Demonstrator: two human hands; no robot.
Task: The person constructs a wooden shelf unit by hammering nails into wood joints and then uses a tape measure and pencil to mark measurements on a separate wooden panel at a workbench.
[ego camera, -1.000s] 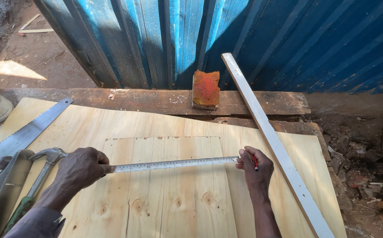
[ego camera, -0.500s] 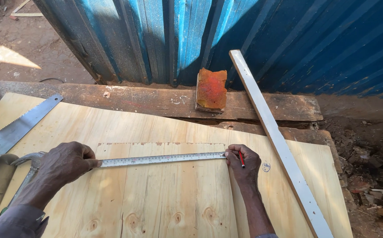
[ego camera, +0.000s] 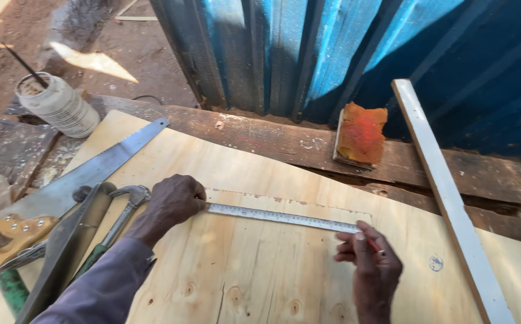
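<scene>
A metal tape measure blade (ego camera: 281, 217) lies stretched across a pale plywood sheet (ego camera: 260, 174). My left hand (ego camera: 173, 201) presses down on its left end. My right hand (ego camera: 368, 261) sits at its right end, fingers closed around a red pencil (ego camera: 373, 245) whose tip touches the wood beside the blade. A smaller plywood piece (ego camera: 254, 270) lies on top of the larger sheet, under the tape and both hands.
A hand saw (ego camera: 74, 183), a hammer (ego camera: 125, 207) and a dark metal square (ego camera: 62, 249) lie at the left. A white container with a stick (ego camera: 59, 105) stands at far left. A long white batten (ego camera: 449, 198) runs along the right. An orange block (ego camera: 361, 133) rests on a plank by the blue corrugated wall.
The camera view has swung left and closer, bringing the container and saw into view. Both hands stay on the tape; the right hand has shifted slightly along the wood.
</scene>
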